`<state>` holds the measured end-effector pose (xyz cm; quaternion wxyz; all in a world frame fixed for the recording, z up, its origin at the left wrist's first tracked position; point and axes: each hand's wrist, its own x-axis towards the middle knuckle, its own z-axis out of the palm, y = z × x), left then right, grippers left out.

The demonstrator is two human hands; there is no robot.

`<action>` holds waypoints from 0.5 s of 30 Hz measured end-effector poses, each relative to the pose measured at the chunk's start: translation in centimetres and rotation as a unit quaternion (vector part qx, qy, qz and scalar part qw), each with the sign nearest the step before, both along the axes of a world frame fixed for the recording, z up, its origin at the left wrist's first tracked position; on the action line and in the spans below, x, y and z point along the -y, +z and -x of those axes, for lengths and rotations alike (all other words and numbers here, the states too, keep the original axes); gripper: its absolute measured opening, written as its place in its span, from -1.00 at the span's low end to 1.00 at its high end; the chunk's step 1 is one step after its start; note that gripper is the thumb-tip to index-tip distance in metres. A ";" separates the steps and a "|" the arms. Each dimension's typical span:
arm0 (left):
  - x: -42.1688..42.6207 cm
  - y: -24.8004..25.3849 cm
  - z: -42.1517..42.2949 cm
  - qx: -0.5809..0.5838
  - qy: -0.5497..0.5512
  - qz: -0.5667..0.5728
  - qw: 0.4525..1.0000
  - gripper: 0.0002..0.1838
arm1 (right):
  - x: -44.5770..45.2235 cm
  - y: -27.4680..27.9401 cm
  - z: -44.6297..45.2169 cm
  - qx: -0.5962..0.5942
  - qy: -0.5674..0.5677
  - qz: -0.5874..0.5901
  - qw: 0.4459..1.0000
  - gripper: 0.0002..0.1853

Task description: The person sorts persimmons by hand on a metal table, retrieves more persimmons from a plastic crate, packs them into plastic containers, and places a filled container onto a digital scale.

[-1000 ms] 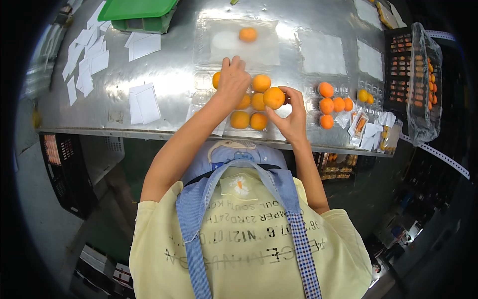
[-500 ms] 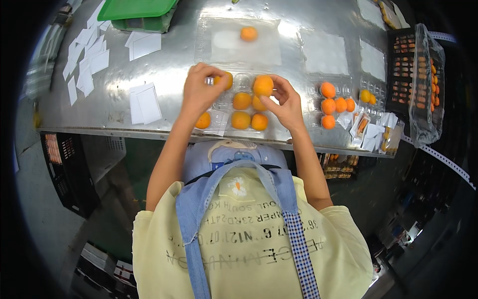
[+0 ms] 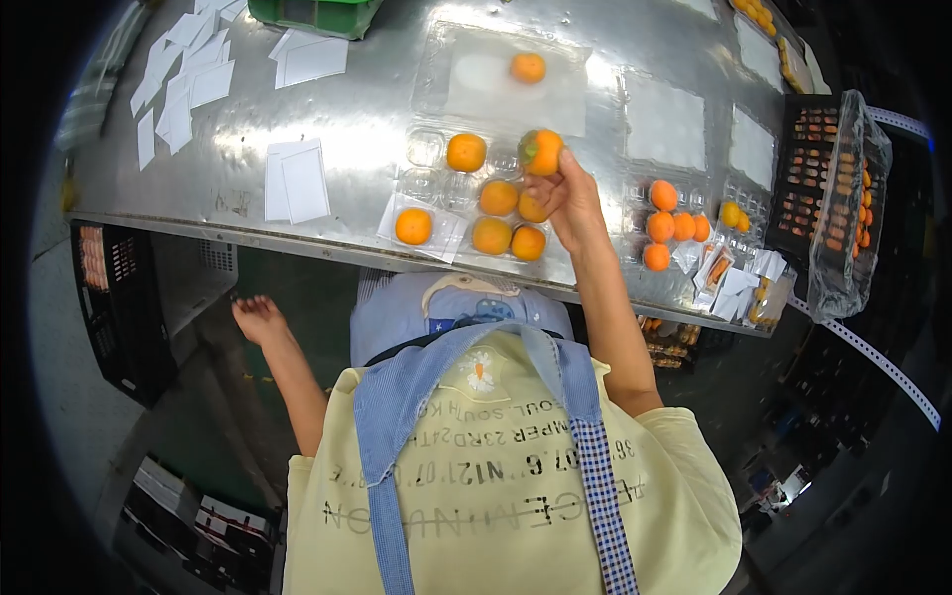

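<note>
In my right hand [image 3: 567, 203] is an orange persimmon [image 3: 541, 152] with a green calyx, held between fingers and thumb above the upper right of a clear plastic tray [image 3: 421, 185]. Several persimmons [image 3: 498, 197] sit in the tray's cups, mostly on its right side. One persimmon [image 3: 466, 153] rests in the top row, and another [image 3: 414, 226] lies at the lower left over white paper. My left hand [image 3: 260, 319] is off the table, below its front edge, near a black crate [image 3: 124, 342]. Its fingers are loosely bent and apart, with nothing visible in them.
Beyond the tray lies a clear lid [image 3: 486, 84] with one persimmon on it. White cards [image 3: 297, 178] are spread at the left, near a green container [image 3: 317, 12]. Another fruit tray [image 3: 659, 228] and a black crate [image 3: 801, 149] stand at the right.
My left hand has let go of a persimmon in the top row and moved down left, off the table. My right hand still holds its persimmon, now turned with the calyx showing.
</note>
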<state>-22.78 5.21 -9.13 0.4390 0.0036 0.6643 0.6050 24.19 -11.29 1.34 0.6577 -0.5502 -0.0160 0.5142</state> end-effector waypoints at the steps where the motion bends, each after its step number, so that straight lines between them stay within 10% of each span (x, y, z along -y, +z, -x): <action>1: 0.9 -2.2 2.8 0.036 0.034 0.036 0.998 -0.83 | -0.2 -0.2 -0.2 0.122 0.039 0.034 0.991 -0.58; 6: 2.7 -5.3 4.2 0.027 -0.038 0.057 0.997 -0.89 | -1.2 0.1 -1.1 0.649 0.205 0.106 0.725 -0.55; 15: -0.3 3.1 -9.8 -0.103 -0.231 -0.103 0.962 -0.76 | -2.7 -0.9 -2.0 0.728 0.313 0.095 0.602 -0.55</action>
